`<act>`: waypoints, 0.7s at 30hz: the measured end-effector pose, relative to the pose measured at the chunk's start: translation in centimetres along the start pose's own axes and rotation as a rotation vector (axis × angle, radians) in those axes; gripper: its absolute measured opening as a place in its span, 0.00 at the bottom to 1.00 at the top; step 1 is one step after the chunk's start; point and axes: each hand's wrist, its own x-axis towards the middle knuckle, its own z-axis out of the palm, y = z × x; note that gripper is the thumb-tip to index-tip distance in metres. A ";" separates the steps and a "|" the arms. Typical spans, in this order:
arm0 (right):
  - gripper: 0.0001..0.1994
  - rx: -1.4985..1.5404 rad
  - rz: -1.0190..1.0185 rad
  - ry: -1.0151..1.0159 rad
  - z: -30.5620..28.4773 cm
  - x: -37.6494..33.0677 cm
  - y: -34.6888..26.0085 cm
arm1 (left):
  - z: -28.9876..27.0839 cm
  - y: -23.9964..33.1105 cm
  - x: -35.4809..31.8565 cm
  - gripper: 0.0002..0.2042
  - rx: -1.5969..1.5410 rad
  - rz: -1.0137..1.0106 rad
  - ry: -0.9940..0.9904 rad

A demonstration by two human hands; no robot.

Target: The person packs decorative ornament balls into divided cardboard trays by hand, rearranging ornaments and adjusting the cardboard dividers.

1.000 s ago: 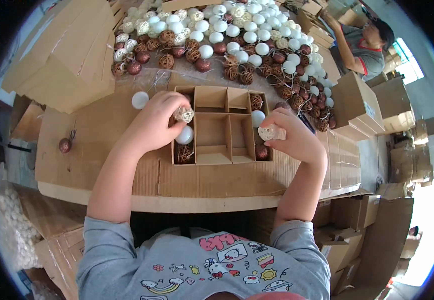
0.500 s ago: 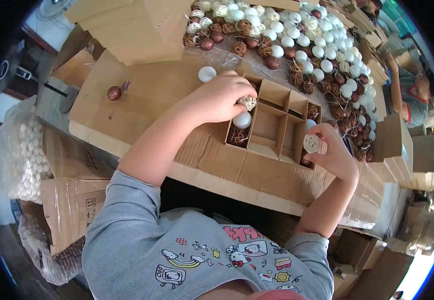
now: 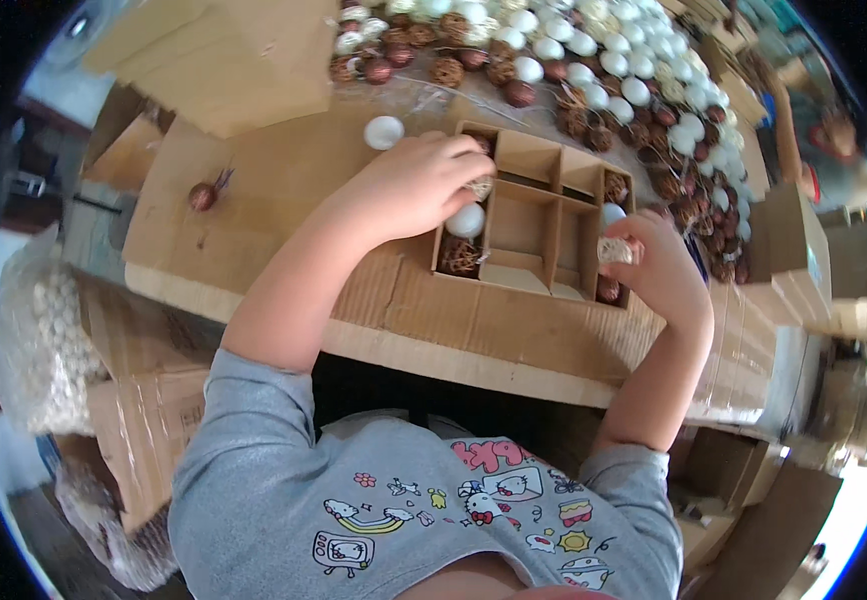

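A shallow cardboard box [image 3: 524, 282] split into compartments lies on a cardboard sheet. My left hand [image 3: 414, 185] rests over its left side, fingers pinching a pale woven ball [image 3: 481, 187] above a white ball [image 3: 466, 220] and a brown twig ball [image 3: 459, 255] that sit in the left compartments. My right hand [image 3: 659, 270] holds a pale woven ball [image 3: 617, 250] at the box's right edge. A white ball [image 3: 613, 213] and dark brown balls [image 3: 609, 289] sit in the right compartments.
A heap of white, brown and twig balls [image 3: 594, 70] spreads beyond the box. A loose white ball [image 3: 384, 132] and a dark red ball [image 3: 203, 196] lie on the cardboard. A bag of white balls [image 3: 44, 340] and stacked cartons [image 3: 814, 290] flank the table.
The camera has tilted and swung left. Both hands stay at the box, each still holding its woven ball; the left hand sits lower over the left compartments.
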 end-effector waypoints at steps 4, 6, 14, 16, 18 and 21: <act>0.17 0.022 -0.145 0.036 0.0 0.1 0.5 | -0.4 0.4 -0.7 0.20 -0.030 -0.061 -0.062; 0.15 0.150 -0.140 0.011 0.3 0.1 1.7 | -0.1 0.5 -1.1 0.23 0.114 -0.061 -0.076; 0.12 -0.118 -0.036 0.139 1.9 -0.4 -1.2 | -0.3 1.5 -1.6 0.33 0.143 -0.129 -0.225; 0.12 -0.146 -0.038 0.162 1.9 -0.4 -1.2 | -0.1 1.7 -1.3 0.33 0.173 -0.116 -0.183; 0.13 -0.135 -0.075 0.138 1.2 -0.4 -0.8 | 0.1 1.4 -1.0 0.35 0.217 -0.072 -0.073; 0.23 -0.059 -0.050 0.164 0.5 -0.5 -2.0 | -0.4 2.0 -0.5 0.36 0.178 -0.067 0.061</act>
